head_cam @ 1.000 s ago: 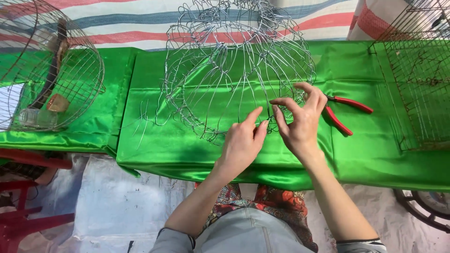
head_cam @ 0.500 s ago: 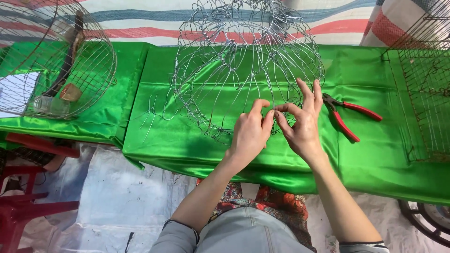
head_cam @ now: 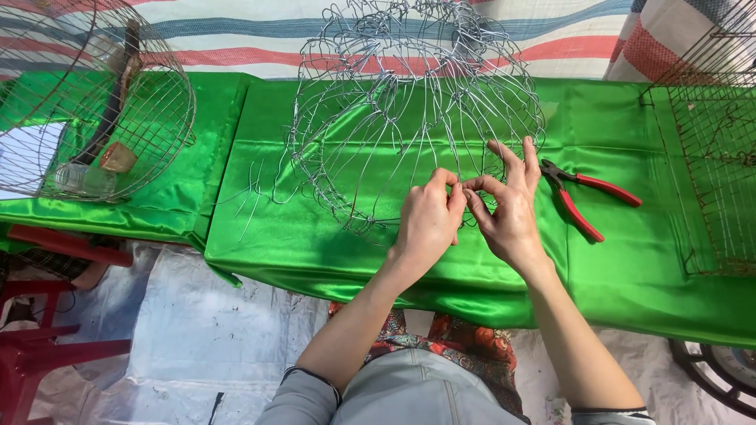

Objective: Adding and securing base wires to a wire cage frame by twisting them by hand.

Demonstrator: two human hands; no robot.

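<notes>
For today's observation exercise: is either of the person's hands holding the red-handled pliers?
No: the pliers lie on the green cloth beside the right hand, while both hands, left hand too, pinch the wire frame.

green-draped table [head_cam: 630, 283], wire frame [head_cam: 394, 102], red pliers [head_cam: 587, 201]

Looks like a makeshift wirework workshop to me, maybe outdoors. I see a surface [head_cam: 331, 228] draped in shiny green cloth, with a half-built wire frame [head_cam: 409, 102] on it. Red-handled pliers [head_cam: 587, 201] lie right of the frame, a round wire cage [head_cam: 94, 102] well to its left, a square mesh cage [head_cam: 713, 157] far right. Striped tarp [head_cam: 236, 39] behind the frame, plastic sheeting [head_cam: 181, 338] on the ground below.
</notes>
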